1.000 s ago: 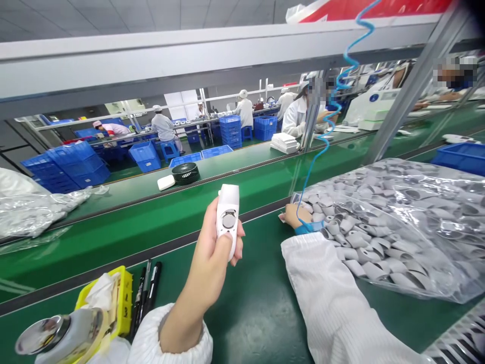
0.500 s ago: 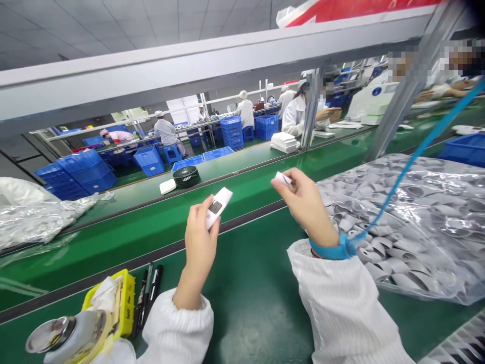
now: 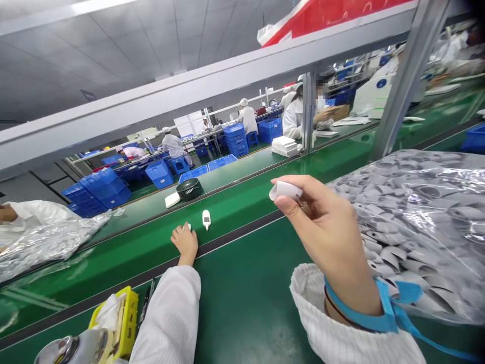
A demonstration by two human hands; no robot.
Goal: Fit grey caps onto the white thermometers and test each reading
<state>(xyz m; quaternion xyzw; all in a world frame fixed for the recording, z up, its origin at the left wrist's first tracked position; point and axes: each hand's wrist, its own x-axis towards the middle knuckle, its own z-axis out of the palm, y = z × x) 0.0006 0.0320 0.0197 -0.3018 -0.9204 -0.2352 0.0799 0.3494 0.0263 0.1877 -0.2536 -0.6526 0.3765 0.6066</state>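
My right hand (image 3: 329, 222) is raised over the work surface. Its thumb and fingers pinch a small white curved plastic shell (image 3: 285, 191), hollow at its left end. A blue band (image 3: 359, 316) circles that wrist. Farther forward, my left hand (image 3: 185, 241) reaches onto the green belt (image 3: 235, 202) with curled fingers. A bit of white shows at those fingertips, mostly hidden by the hand. Just right of it, a white handheld device (image 3: 206, 220) with a grey screen and narrow tip lies on the belt, apart from the fingers.
A clear bag of grey-white shells (image 3: 409, 242) lies at right. Near left are a yellow basket (image 3: 131, 323), pens (image 3: 146, 303) and a metal-topped jar (image 3: 64, 349). Beyond the belt sit a black round basket (image 3: 189, 188) and white stack (image 3: 285, 145). A metal post (image 3: 401, 81) rises at right; co-workers sit beyond.
My left hand moved forward and down to the belt from holding up a white device with a screen. Such a device now lies there. My right hand, still holding the shell, appears nearer and larger.
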